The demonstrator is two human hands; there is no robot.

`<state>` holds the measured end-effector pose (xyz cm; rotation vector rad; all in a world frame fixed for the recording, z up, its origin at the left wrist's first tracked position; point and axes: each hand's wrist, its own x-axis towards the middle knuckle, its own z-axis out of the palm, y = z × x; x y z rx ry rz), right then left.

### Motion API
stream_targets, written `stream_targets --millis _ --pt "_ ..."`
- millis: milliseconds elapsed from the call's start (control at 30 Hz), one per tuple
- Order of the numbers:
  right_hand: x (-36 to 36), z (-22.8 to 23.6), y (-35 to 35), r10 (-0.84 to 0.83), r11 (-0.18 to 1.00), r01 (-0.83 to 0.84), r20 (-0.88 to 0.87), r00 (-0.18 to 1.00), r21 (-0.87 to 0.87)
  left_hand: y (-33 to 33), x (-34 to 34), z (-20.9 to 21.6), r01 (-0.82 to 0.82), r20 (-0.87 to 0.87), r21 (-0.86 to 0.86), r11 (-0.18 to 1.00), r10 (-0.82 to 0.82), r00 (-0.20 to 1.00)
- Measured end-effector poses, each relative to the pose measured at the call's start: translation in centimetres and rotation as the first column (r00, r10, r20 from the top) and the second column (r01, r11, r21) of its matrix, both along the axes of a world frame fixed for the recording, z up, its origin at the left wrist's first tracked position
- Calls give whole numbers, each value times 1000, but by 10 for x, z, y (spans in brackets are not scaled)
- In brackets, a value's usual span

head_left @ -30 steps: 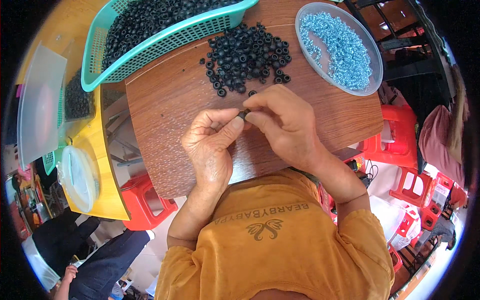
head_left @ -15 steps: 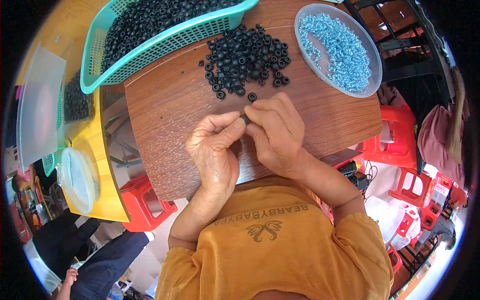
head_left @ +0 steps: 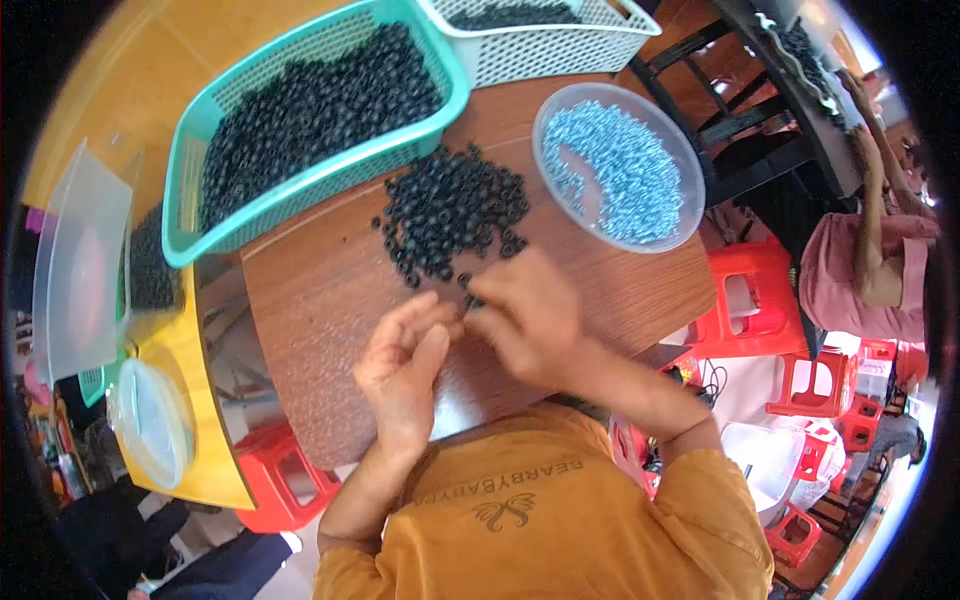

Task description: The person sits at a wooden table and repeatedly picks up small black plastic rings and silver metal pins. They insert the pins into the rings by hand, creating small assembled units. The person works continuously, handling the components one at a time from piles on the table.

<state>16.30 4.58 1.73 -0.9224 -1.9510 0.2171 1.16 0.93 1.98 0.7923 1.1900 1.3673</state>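
a brown wood-grain table (head_left: 320,310), glossy near its front edge; on it a loose heap of small black ring-like pieces (head_left: 450,210), a few strays just beside; right of the heap, a round clear tub (head_left: 590,192); a turquoise basket (head_left: 330,192) overlaps its far left part; to the left, a yellow table (head_left: 205,420) bearing a round translucent container (head_left: 155,425).

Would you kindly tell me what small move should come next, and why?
Perhaps the right hand should pinch the loose black bead beside it: the bead lies at the near edge of the black pile, and the left hand looks open. Blur hides whether the right already holds something.
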Motion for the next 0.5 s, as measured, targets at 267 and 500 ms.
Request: stream_targets --millis 267,500 --pt "78 80 140 -399 912 392 -34 916 -119 15 -36 -21 67 -705 132 989 46 708" --pt "99 78 259 -655 744 588 171 736 317 33 -34 -27 267 -948 275 924 213 238"
